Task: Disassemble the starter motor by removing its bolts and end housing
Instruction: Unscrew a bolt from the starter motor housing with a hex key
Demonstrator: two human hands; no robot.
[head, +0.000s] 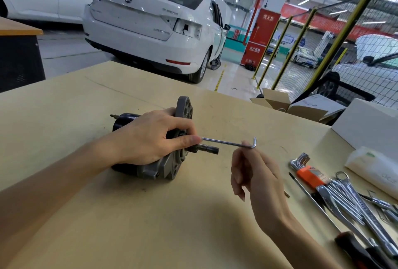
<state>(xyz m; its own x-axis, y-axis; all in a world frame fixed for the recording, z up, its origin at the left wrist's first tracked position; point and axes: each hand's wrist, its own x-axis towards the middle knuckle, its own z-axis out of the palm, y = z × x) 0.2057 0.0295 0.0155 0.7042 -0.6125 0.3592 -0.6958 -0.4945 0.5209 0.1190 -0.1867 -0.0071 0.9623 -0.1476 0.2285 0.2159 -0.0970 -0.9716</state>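
Hex key set into a bolt on the starter motor's end housing.

The starter motor (150,150) lies on its side on the workbench (86,100); the left hand (148,137) wraps it, likely steadying it, fingertips guiding the hex key (228,142), whose bend the right hand (254,174) pinches, probably for turning leverage.

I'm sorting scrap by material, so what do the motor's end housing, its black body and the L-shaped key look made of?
End housing: probably cast aluminium, going by its dull grey matte surface and moulded ribs.
Black body: likely painted or coated steel; smooth, dark and slightly glossy, but the base metal can't be seen.
L-shaped key: bright steel, apparently plated, with a thin shiny rod.
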